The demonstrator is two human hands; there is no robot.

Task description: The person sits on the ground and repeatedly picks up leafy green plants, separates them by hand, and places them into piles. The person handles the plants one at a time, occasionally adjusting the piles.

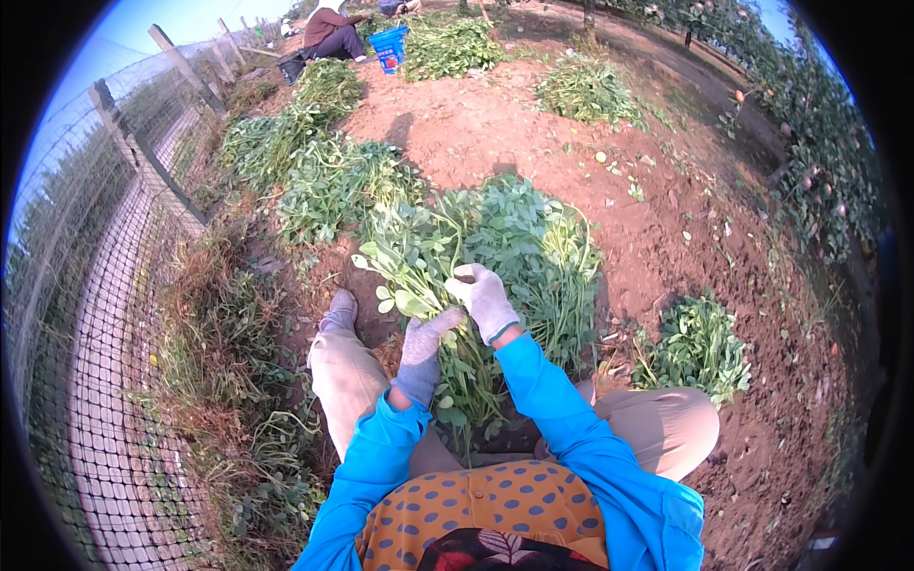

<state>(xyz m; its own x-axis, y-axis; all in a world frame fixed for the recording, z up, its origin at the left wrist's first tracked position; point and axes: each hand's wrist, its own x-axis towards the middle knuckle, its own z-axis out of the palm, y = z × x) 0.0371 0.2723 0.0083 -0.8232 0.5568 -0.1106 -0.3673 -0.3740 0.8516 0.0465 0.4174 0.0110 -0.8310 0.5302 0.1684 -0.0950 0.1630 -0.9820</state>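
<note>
My left hand (427,350), in a grey knit glove, is closed around a bunch of leafy green plant stems (410,285) between my legs. Just above and to its right, my right hand (487,300), in a pale glove with a green cuff edge, has its thumb and fingers bent at a thin stem of the same bunch. Whether the right fingers fully close on that stem is hard to see. Directly beyond both hands lies a large heap of cut or pulled green plants (525,243). More stems and leaves hang below my wrists.
Further plant heaps (343,185) stretch along the left, with a small heap (696,350) by my right knee. A wire-mesh fence (107,357) with concrete posts (153,168) runs left. Ahead, a person (332,32) sits by a blue bucket (389,50). Fruit trees (821,143) stand right.
</note>
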